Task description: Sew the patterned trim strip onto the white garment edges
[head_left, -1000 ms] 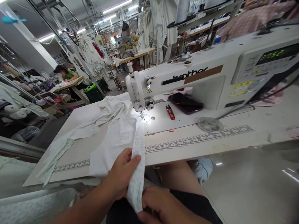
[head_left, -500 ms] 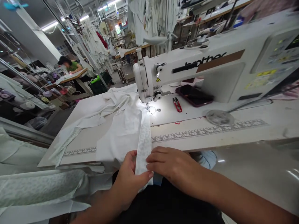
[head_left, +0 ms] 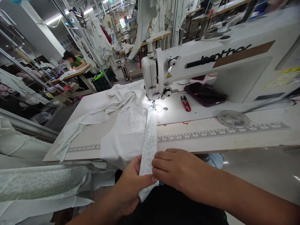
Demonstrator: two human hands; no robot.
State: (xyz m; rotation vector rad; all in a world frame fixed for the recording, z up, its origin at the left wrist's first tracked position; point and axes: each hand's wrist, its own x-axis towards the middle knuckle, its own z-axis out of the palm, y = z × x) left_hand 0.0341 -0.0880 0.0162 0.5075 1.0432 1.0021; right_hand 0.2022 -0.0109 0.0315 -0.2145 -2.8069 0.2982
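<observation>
Both hands grip the strip (head_left: 150,140) at the table's (head_left: 201,122) near edge: the left hand (head_left: 131,184) pinches it and the right hand (head_left: 174,168) presses its right side. It runs straight to the needle (head_left: 154,106), seemingly taut, so it lies flat along the cloth's (head_left: 127,134) right edge. The snips (head_left: 186,103) and phone (head_left: 205,93) lie farther right, well apart.

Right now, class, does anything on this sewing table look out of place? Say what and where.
Only the dark phone, lying under the sewing machine arm beside the red snips; it is no sewing tool. The patterned strip lies straight.
</observation>
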